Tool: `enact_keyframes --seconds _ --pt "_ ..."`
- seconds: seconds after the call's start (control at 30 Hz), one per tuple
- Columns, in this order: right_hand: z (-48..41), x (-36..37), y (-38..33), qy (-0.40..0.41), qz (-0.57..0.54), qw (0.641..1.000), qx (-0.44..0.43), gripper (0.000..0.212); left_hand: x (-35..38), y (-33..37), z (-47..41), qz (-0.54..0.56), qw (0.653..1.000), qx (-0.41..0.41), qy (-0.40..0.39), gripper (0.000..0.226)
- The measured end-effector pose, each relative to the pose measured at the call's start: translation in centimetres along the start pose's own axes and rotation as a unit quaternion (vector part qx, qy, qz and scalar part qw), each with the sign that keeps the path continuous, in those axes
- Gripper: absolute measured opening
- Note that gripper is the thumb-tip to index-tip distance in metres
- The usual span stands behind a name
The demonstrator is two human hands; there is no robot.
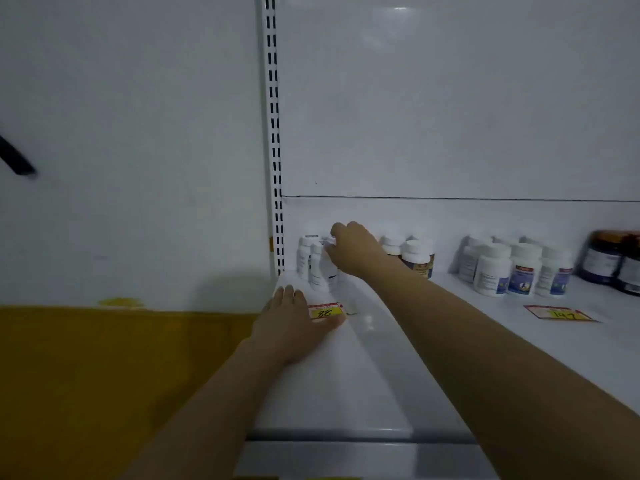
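Reaching deep into the shelf (363,382), your right grip (353,251) is curled round the upper part of a white bottle (329,270). The thumb is on the side toward you and the fingers go over the cap, so this grip is grasping the bottle. The bottle stands upright just behind the yellow price tag (325,311) marked 88. It belongs to a small group of neighbour bottles (306,261) of the same kind, packed so close that they seem to touch one another. Your left grip (294,323) lies flat and released on the shelf, directly left of the price tag, with the thumb along the tag's near edge.

The bottle looks like a small plastic container for tablets. I judge it light and stiff, not fragile, but smooth on the sides, so it may slip if you pinch only with the fingertips. The best place to hold is the shoulder under the cap, with the thumb opposite the fingers; the cap alone could turn. Because the neighbours stand so near, a sideways pull could tip them over, so lifting it straight up first seems safer.

Right of the price tag, well apart, stand labelled bottles (415,258), then a bigger cluster (512,268) and dark jars (609,261).
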State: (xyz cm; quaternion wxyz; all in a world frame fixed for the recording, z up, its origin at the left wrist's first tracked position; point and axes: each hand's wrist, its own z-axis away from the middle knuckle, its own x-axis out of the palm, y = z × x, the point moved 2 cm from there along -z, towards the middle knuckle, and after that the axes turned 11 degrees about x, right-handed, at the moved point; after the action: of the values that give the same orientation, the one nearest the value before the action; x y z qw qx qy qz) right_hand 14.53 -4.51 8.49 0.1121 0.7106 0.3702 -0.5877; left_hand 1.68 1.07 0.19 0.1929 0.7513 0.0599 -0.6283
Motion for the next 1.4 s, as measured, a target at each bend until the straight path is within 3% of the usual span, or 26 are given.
enact_keyframes --seconds 0.2,0.47,0.53,0.67,0.77,0.87,1.0,1.1,1.2,1.33,1.4 --pt "-1.5 1.5 -1.4 -0.005 -0.022 0.999 0.033 0.047 0.3 0.1 0.2 -0.018 0.999 -0.014 -0.048 0.103" --pt "-1.0 1.0 -2.4 -0.035 -0.035 0.999 0.019 0.028 0.2 0.2 0.2 0.007 0.999 -0.016 -0.032 0.105" --pt "-0.8 -0.2 -2.2 -0.043 -0.050 0.998 0.022 0.026 0.1 0.2 0.4 0.037 0.999 -0.018 -0.012 0.107" --pt "0.4 -4.4 -1.7 -0.023 -0.067 0.997 0.005 0.047 -0.4 0.0 -0.2 0.123 0.987 -0.002 0.103 0.103" --pt "1.2 -7.5 -1.4 -0.040 -0.071 0.997 -0.013 0.051 -2.5 0.7 -0.5 0.216 0.957 0.030 0.190 0.074" --pt "1.8 -9.2 -1.3 -0.052 -0.077 0.996 -0.003 0.056 -4.8 2.4 -0.1 0.327 0.922 0.059 0.198 0.055" --pt "3.2 -9.9 -1.4 -0.021 -0.040 0.999 -0.006 0.052 -5.4 4.0 0.2 0.381 0.893 0.093 0.220 0.044" --pt "3.9 -10.2 -0.9 -0.028 -0.066 0.997 -0.008 0.056 -5.4 4.7 0.9 0.459 0.863 0.095 0.188 0.031" --pt "4.7 -10.2 -0.1 -0.124 -0.199 0.972 -0.012 0.047 -5.3 4.6 1.3 0.524 0.835 0.127 0.114 0.025" --pt "5.2 -9.6 0.8 -0.175 -0.276 0.945 -0.030 0.030 -5.2 3.6 1.2 0.698 0.715 0.040 -0.007 0.030" --pt "5.5 -9.6 0.8 -0.179 -0.280 0.943 -0.033 0.027 -5.2 3.4 1.1 0.713 0.699 0.044 -0.025 0.031"
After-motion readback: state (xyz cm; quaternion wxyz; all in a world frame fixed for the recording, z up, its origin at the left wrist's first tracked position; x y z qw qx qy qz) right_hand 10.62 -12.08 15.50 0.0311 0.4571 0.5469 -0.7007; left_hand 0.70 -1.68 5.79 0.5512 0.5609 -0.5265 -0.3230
